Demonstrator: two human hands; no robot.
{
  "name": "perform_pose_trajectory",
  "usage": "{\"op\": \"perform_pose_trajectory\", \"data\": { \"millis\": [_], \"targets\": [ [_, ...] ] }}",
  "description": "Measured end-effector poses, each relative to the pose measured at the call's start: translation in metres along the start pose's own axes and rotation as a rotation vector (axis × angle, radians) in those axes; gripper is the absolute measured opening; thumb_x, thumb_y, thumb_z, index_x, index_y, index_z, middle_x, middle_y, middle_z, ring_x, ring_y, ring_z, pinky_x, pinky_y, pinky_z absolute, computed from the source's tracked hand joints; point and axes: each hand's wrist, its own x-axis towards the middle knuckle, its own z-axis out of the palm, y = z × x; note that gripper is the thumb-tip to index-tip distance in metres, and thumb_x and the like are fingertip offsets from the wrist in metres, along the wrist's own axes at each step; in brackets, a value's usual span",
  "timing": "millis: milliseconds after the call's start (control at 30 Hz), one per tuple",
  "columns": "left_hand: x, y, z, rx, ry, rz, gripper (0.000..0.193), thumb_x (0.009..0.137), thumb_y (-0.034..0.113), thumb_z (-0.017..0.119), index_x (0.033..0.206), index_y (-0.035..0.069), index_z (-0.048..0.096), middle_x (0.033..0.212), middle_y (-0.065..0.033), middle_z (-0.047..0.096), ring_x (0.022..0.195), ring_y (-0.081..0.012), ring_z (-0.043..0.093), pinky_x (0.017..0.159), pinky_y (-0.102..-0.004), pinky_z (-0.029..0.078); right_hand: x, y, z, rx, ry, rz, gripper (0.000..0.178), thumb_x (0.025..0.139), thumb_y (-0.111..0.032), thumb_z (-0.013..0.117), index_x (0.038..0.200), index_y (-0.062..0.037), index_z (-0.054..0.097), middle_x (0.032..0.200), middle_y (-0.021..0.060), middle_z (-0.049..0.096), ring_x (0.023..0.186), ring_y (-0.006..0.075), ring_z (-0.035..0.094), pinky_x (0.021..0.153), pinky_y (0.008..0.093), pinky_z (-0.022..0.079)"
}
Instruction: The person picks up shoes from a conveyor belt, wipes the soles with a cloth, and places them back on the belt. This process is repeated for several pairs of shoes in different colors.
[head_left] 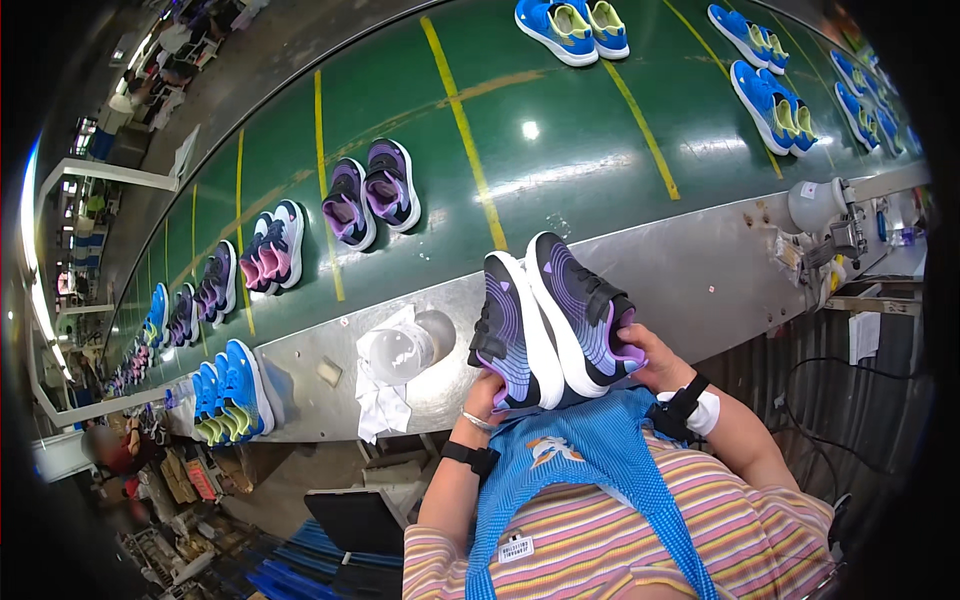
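I hold a pair of black-and-purple sneakers with white soles in front of my chest, toes pointing away, soles facing each other. My left hand (484, 393) is closed around the heel of the left sneaker (508, 325). At the heel opening of the right sneaker (582, 305), my right hand (655, 360) grips the collar, its thumb and fingers on the lilac lining. Both shoes are over the near edge of the metal ledge (650, 275). Part of my left hand is hidden behind the shoe.
A green conveyor belt (560, 150) with yellow lines carries pairs of sneakers, including a black-purple pair (385, 190) and blue ones (560, 35). Left along the ledge are a translucent container (398, 352) on a white cloth (383, 408) and several blue sneakers (240, 385). A bottle-like device (818, 205) stands right.
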Motion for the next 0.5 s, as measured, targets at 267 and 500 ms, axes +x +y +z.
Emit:
{"op": "perform_pose_trajectory", "data": {
  "millis": [267, 500],
  "targets": [
    [-0.002, 0.006, -0.006, 0.255, 0.032, 0.014, 0.031, 0.080, 0.008, 0.048, 0.110, 0.001, 0.050, 0.098, -0.0088, 0.057, 0.090, -0.0180, 0.056, 0.078, -0.0298, 0.047, 0.003, -0.009, -0.004, -0.252, -0.186, -0.015, 0.059, 0.068, -0.021, 0.064, 0.120, -0.0013, 0.043, 0.113, 0.0074, 0.052, 0.102, 0.0165, 0.050, 0.093, 0.0296, 0.037],
    [-0.013, 0.018, -0.014, 0.621, -0.073, 0.473, 0.054, 0.085, 0.003, 0.046, 0.134, 0.005, 0.026, 0.121, -0.0126, 0.048, 0.103, -0.0184, 0.053, 0.088, -0.0301, 0.044, -0.015, -0.028, 0.008, -0.883, -0.175, -0.112, 0.088, 0.060, -0.012, 0.071, 0.134, -0.0063, 0.026, 0.126, 0.0111, 0.042, 0.120, 0.0202, 0.037, 0.101, 0.0311, 0.024]
  ]
}}
